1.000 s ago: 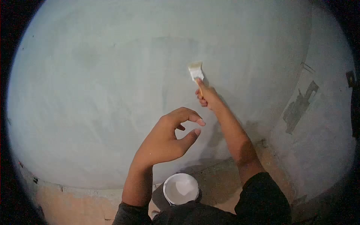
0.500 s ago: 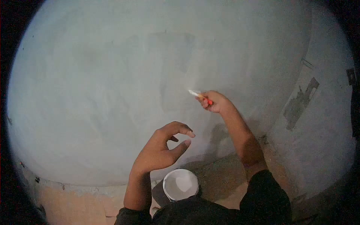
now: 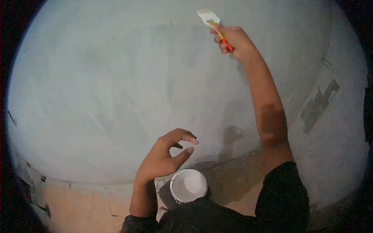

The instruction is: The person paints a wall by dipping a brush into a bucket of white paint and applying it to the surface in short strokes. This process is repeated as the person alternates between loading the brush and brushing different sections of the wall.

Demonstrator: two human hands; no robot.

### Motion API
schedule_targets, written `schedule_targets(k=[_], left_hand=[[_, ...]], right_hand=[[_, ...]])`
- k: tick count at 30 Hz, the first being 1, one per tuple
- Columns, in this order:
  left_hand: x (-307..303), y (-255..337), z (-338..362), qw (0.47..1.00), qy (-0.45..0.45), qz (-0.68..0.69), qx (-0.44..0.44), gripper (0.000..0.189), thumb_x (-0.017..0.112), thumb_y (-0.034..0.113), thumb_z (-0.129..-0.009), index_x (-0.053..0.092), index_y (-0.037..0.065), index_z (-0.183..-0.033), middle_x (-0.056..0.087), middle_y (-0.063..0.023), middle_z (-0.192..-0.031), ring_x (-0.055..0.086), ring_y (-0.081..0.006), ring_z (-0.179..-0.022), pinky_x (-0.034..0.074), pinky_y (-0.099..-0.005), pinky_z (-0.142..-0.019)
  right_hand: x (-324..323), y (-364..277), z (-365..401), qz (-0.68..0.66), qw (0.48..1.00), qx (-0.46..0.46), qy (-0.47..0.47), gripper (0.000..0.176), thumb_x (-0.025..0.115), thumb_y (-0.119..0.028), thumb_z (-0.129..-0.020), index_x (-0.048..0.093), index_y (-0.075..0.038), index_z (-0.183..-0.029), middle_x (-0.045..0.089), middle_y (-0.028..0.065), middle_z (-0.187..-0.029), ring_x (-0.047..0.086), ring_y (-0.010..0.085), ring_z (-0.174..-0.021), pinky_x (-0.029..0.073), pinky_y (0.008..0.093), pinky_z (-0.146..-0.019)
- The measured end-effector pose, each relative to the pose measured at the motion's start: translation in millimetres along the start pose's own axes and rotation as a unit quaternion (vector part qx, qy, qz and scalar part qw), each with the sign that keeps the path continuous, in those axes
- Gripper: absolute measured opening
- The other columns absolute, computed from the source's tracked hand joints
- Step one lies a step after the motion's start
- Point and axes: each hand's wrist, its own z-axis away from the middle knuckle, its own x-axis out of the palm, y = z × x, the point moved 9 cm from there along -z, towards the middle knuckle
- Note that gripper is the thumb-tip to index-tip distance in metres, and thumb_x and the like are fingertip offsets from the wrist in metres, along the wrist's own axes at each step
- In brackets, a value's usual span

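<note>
My right hand is closed round the orange and yellow handle of a paintbrush, high up in front of the pale wall. The brush's broad white head points up and to the left, at the wall. Lower down, my left hand hangs with thumb and fingers curved apart and nothing between them. Just below and to the right of it stands a white bucket with white inside, partly covered by my dark shirt.
At the right, a side wall carries a rough grey patch. Tan floor runs along the foot of the wall. Shadows of my arm fall on the wall.
My right hand has moved up the wall with the brush, and its arm is stretched further. My left hand has barely shifted and keeps its curved shape.
</note>
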Motion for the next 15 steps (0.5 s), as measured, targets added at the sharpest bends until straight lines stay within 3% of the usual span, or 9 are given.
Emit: schedule_targets(k=[1,3,5,9,11,13,14,15], left_hand=[[3,-6,2,1.000,0.000,0.001,-0.006,0.023,0.063,0.000,-0.086,0.066,0.009,-0.106,0.064,-0.0074,-0.114,0.059,-0.0213,-0.109,0.050,-0.0354,-0.086],[12,-21,6,1.000,-0.008,-0.019,-0.019,0.024,0.062,-0.002,-0.085,0.066,0.009,-0.106,0.063,-0.0078,-0.114,0.059,-0.0216,-0.109,0.049,-0.0353,-0.087],[18,-34,12,0.999,-0.013,-0.024,-0.026,0.024,0.061,-0.003,-0.085,0.065,0.008,-0.106,0.063,-0.0079,-0.115,0.060,-0.0214,-0.109,0.049,-0.0351,-0.087],[27,-64,23,0.994,-0.080,-0.001,-0.068,0.023,0.060,-0.002,-0.087,0.065,0.007,-0.107,0.063,-0.0073,-0.115,0.059,-0.0212,-0.110,0.049,-0.0356,-0.089],[35,-98,37,0.983,-0.070,0.075,-0.154,0.022,0.059,-0.001,-0.088,0.064,0.006,-0.109,0.063,-0.0072,-0.115,0.058,-0.0208,-0.111,0.047,-0.0355,-0.094],[43,-121,46,0.976,-0.060,0.093,-0.188,0.022,0.058,-0.001,-0.090,0.064,0.005,-0.110,0.062,-0.0063,-0.116,0.057,-0.0194,-0.112,0.046,-0.0349,-0.096],[45,-138,51,0.967,-0.053,0.109,-0.223,0.022,0.058,0.000,-0.091,0.064,0.005,-0.111,0.063,-0.0060,-0.115,0.057,-0.0188,-0.111,0.046,-0.0343,-0.096],[47,-150,56,0.957,-0.045,0.125,-0.258,0.021,0.057,0.000,-0.091,0.064,0.004,-0.112,0.063,-0.0057,-0.114,0.057,-0.0181,-0.110,0.046,-0.0337,-0.096]], right_hand=[[-3,19,9,0.036,0.999,-0.011,0.031,0.039,0.053,-0.032,-0.099,0.060,0.006,-0.098,0.053,0.0043,-0.066,0.043,0.0086,-0.044,0.039,0.0240,-0.038],[-2,110,3,-0.041,0.997,0.070,0.001,0.043,0.055,-0.038,-0.098,0.060,0.004,-0.093,0.055,0.0063,-0.067,0.048,0.0143,-0.045,0.045,0.0298,-0.042],[-2,177,15,-0.016,0.996,0.091,0.009,0.046,0.056,-0.043,-0.096,0.059,0.003,-0.092,0.056,0.0074,-0.067,0.052,0.0167,-0.046,0.047,0.0318,-0.043],[6,275,35,-0.098,0.979,0.176,-0.008,0.047,0.057,-0.045,-0.096,0.058,0.001,-0.087,0.057,0.0071,-0.065,0.055,0.0172,-0.047,0.048,0.0333,-0.042],[15,303,58,-0.115,0.976,0.184,-0.006,0.046,0.058,-0.044,-0.095,0.057,0.001,-0.086,0.057,0.0076,-0.064,0.055,0.0177,-0.046,0.047,0.0332,-0.041],[24,333,80,-0.143,0.958,0.247,-0.002,0.044,0.060,-0.043,-0.095,0.057,0.000,-0.085,0.058,0.0084,-0.065,0.053,0.0178,-0.042,0.047,0.0334,-0.040],[24,346,89,-0.140,0.953,0.268,0.029,0.045,0.059,-0.041,-0.095,0.057,0.000,-0.075,0.058,0.0102,-0.061,0.051,0.0173,-0.039,0.041,0.0328,-0.035],[25,362,97,-0.142,0.950,0.276,0.029,0.045,0.059,-0.041,-0.095,0.057,0.000,-0.075,0.058,0.0102,-0.061,0.051,0.0173,-0.039,0.041,0.0328,-0.035]])
